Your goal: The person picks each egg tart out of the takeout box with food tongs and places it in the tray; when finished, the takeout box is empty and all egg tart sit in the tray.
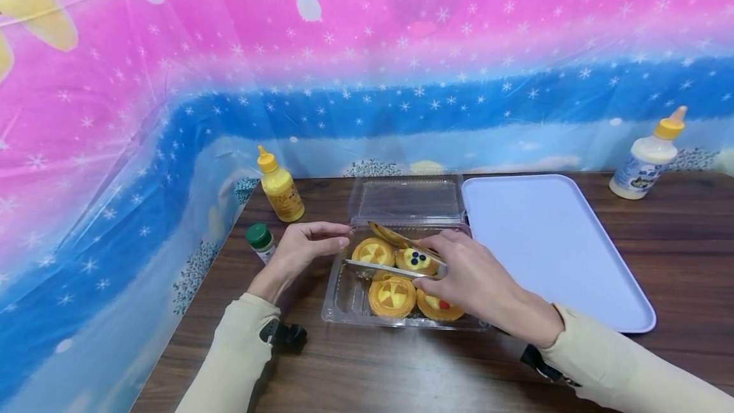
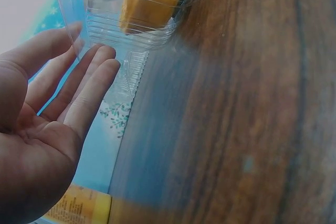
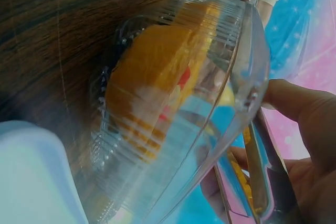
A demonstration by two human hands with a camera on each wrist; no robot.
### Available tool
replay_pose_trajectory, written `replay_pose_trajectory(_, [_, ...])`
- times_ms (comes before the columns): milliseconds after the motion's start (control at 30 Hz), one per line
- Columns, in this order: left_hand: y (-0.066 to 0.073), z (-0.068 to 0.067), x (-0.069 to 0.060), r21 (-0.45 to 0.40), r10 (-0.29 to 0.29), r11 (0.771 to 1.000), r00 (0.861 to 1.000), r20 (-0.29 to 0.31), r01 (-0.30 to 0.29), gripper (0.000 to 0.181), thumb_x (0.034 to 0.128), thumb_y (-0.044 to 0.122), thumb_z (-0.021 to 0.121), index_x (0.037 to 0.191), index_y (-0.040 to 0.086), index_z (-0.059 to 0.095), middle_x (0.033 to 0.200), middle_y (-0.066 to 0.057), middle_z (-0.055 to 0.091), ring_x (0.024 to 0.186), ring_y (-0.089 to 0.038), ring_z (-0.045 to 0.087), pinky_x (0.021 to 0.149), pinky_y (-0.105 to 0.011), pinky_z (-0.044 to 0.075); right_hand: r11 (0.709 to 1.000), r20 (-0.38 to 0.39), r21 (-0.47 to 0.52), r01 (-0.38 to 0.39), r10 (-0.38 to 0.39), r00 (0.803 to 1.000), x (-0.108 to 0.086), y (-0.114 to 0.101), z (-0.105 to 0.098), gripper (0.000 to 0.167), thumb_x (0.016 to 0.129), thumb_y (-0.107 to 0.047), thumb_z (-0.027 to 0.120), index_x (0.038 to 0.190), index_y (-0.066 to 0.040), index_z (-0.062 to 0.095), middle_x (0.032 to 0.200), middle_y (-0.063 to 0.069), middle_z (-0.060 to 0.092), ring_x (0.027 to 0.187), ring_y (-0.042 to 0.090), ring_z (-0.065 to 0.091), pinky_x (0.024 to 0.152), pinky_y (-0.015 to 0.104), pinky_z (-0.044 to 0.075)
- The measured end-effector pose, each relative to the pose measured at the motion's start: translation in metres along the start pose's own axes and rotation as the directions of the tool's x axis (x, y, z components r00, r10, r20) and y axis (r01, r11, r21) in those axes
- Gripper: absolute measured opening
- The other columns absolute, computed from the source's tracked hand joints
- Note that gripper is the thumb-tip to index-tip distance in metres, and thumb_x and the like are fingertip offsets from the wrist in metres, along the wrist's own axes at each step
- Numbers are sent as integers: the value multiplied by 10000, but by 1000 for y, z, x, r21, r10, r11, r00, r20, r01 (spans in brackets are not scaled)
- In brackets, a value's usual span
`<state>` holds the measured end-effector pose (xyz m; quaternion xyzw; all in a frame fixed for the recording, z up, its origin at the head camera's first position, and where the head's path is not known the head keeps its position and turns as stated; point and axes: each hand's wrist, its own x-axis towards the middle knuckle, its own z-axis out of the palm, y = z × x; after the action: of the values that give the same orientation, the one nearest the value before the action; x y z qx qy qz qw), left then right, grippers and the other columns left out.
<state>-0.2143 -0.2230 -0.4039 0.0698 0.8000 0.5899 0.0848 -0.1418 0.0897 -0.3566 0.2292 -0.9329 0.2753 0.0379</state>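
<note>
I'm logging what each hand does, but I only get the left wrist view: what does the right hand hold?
Observer: The right hand holds tongs.
Operator: How many tarts show in the box?
Observer: Four, in the head view.
Operator: And what lies to the right of the box?
Observer: A pale tray.

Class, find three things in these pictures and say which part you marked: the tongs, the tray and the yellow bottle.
Tongs (image 1: 394,236): head view, on the broad part of the upper arm.
Tray (image 1: 547,250): head view, on its bare flat middle.
Yellow bottle (image 1: 284,195): head view, on its body.
</note>
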Motion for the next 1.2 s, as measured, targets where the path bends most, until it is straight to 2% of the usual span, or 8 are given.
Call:
replay_pose_trajectory(200, [0,0,0,9,0,1000,1000,-7,0,332,937,229,851,1231,85,795,1210,-57,777,1141,-220,710,1028,-417,530,1000,-5,-16,4,-4,1000,-1,-3,3,508,838,-198,923,1259,-9,712,1118,87,707,887,195,628,710,349,545])
replay_pose_trajectory(333, [0,0,0,9,-7,1000,1000,-6,7,332,936,227,851,1230,83,795,1212,-57,776,1136,-222,713,1028,-420,531,999,-5,-32,16,-16,1000,-2,-4,4,501,815,-212,939,1206,-2,708,1040,76,694,832,168,607,691,336,542])
replay_pose_trajectory(567, [1,1,-1,14,-3,1000,1000,-3,3,328,941,240,847,1229,91,797,1225,-49,773,1139,-225,712,1026,-426,534,999,-9,-42,16,-16,1000,-3,-7,0,488,815,-227,941,1180,-9,702,1011,62,685,795,148,592,668,334,538])
replay_pose_trajectory(767, [1,1,0,15,20,1000,1000,1,-20,334,933,224,855,1234,91,798,1240,-50,766,1163,-223,701,1019,-428,540,1000,23,-30,3,-2,1000,-1,-7,0,479,804,-236,946,1140,-11,689,947,46,655,779,148,570,663,322,532])
replay_pose_trajectory(1200, [2,1,-1,17,15,1000,1000,-4,-15,324,931,221,856,1224,94,801,1227,-47,770,1171,-225,695,1049,-452,518,999,91,23,-25,23,996,-1,-5,0,449,818,-226,938,1112,-42,652,891,22,603,706,145,516,588,307,475])
